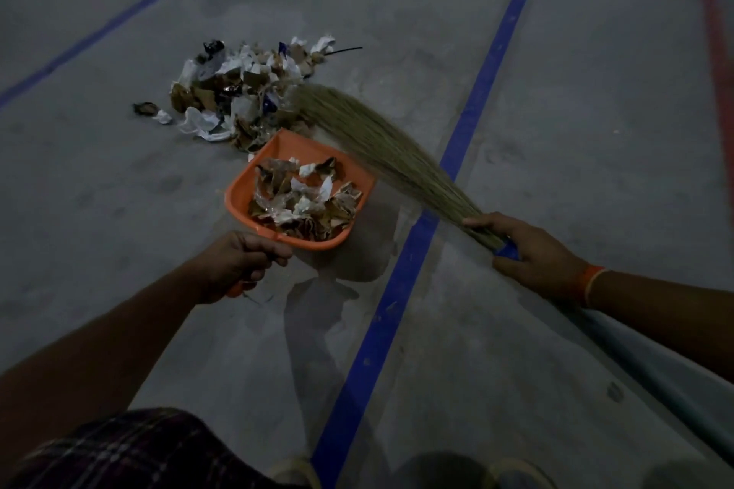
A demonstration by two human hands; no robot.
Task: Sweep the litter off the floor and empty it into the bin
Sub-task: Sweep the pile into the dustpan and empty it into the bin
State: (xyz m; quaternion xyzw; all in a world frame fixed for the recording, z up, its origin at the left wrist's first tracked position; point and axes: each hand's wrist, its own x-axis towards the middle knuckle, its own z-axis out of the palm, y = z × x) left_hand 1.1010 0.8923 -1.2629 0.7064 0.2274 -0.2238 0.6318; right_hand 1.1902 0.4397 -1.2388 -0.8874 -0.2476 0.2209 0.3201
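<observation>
Dim grey floor (119, 191) with blue lines carries the litter (242, 91); my left hand (238, 262) fingers clench the part-filled orange dustpan (238, 198), my right hand (532, 250) grips the broom (381, 147), so next I judge another stroke into the pan.

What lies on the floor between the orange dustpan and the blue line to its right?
In the head view, the grass broom held by the right hand slants across that stretch; beneath it, the floor between dustpan and blue line is bare.
</observation>
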